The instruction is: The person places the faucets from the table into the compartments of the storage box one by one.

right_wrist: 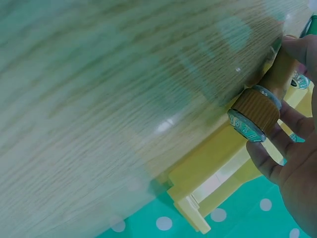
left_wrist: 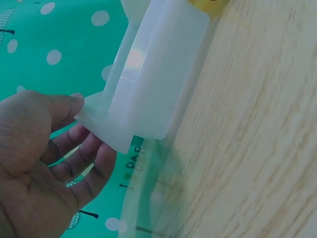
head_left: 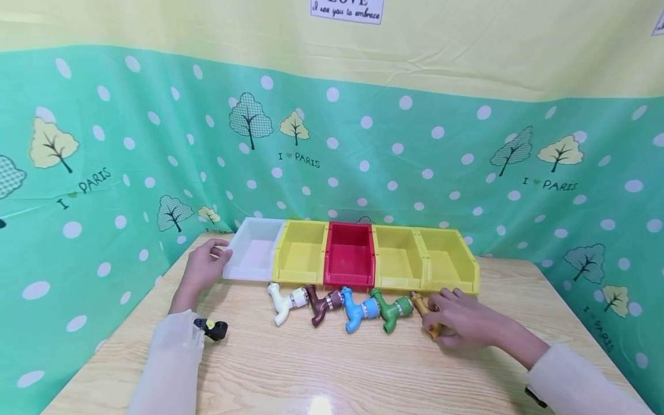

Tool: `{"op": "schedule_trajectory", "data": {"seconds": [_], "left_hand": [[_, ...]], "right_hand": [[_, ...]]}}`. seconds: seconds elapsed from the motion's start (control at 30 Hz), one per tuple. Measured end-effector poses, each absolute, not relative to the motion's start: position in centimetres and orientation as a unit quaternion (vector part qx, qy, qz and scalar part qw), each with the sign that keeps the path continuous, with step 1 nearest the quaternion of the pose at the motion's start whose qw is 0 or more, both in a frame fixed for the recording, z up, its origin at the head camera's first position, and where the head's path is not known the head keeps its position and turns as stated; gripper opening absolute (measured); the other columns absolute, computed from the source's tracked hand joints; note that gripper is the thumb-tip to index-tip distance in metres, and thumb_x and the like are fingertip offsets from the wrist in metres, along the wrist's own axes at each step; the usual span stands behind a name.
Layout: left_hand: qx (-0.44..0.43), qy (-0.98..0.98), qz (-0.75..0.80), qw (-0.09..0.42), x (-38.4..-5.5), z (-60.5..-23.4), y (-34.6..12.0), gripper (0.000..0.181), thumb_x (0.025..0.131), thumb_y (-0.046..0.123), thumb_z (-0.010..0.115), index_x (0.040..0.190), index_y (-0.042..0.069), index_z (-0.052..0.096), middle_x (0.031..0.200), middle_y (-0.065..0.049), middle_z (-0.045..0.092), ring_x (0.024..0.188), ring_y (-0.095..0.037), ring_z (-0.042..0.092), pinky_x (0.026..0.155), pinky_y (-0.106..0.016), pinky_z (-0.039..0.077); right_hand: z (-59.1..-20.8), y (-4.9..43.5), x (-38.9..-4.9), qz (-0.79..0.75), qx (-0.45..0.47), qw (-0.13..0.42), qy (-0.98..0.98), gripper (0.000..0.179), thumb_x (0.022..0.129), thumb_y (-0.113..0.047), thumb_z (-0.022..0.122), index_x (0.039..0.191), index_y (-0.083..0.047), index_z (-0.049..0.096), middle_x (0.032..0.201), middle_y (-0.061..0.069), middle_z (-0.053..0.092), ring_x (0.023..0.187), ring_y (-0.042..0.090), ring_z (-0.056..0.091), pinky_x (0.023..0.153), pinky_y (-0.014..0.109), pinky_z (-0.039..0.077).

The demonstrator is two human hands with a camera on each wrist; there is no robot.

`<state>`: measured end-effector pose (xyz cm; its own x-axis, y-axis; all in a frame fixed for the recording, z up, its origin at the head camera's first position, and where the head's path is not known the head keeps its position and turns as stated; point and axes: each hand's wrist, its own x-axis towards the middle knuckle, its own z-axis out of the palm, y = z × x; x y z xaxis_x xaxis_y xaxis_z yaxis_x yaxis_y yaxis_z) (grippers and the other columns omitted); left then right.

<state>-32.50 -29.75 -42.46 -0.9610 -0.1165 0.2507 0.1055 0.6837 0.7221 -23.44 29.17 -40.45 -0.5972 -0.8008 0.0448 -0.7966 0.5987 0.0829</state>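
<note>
At the left end of the bin row, my left hand (head_left: 203,266) pinches the side edge of the white bin (head_left: 251,272). In the left wrist view the thumb lies on one side of its corner, the fingers (left_wrist: 94,161) on the other. My right hand (head_left: 464,320) holds a golden-brown tap (head_left: 425,311) in front of the rightmost yellow bin (head_left: 450,286). The right wrist view shows the tap's ribbed knob (right_wrist: 255,109) between thumb and fingers. Left of it lie a green tap (head_left: 390,311), a blue tap (head_left: 358,311), a dark brown tap (head_left: 323,305) and a white tap (head_left: 285,301).
Between the end bins stand a yellow bin (head_left: 300,278), a red bin (head_left: 349,279) and another yellow bin (head_left: 398,281), side by side. All rest on a wood-grain table (head_left: 311,369). A green and yellow printed curtain (head_left: 363,150) hangs behind and along both sides.
</note>
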Motion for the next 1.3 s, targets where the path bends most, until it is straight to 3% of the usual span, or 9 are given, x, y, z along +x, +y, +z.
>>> {"op": "schedule_trajectory", "data": {"seconds": [0.33,1.03,1.3], "left_hand": [[-0.001,-0.909,-0.393,0.140,-32.3,-42.3,-29.9,0.041,0.107,0.029,0.056,0.135,0.000,0.057,0.115,-0.024,0.064,0.104,-0.038,0.064,0.082,-0.044,0.056],[-0.004,-0.907,-0.396,0.142,-32.3,-42.5,-30.1,0.041,0.107,0.028,0.055,0.136,-0.001,0.056,0.115,-0.024,0.063,0.102,-0.037,0.063,0.079,-0.042,0.056],[-0.002,-0.907,-0.400,0.135,-32.4,-42.5,-29.9,0.041,0.107,0.030,0.056,0.136,0.000,0.056,0.115,-0.023,0.063,0.101,-0.037,0.063,0.076,-0.037,0.056]], "right_hand": [[-39.4,29.6,-22.7,-0.046,0.456,0.069,-0.886,0.027,0.080,-0.031,0.084,0.092,-0.041,0.061,0.113,-0.001,0.058,0.097,0.021,0.048,0.078,0.043,0.043],[-36.5,31.8,-25.7,-0.061,0.406,0.137,-0.901,0.033,0.079,-0.021,0.088,0.099,-0.035,0.067,0.112,0.006,0.060,0.100,0.029,0.052,0.077,0.047,0.042],[-36.8,33.0,-27.6,-0.014,0.378,0.146,-0.914,0.031,0.079,-0.015,0.087,0.097,-0.031,0.067,0.106,0.002,0.060,0.090,0.022,0.048,0.072,0.036,0.033]]}}
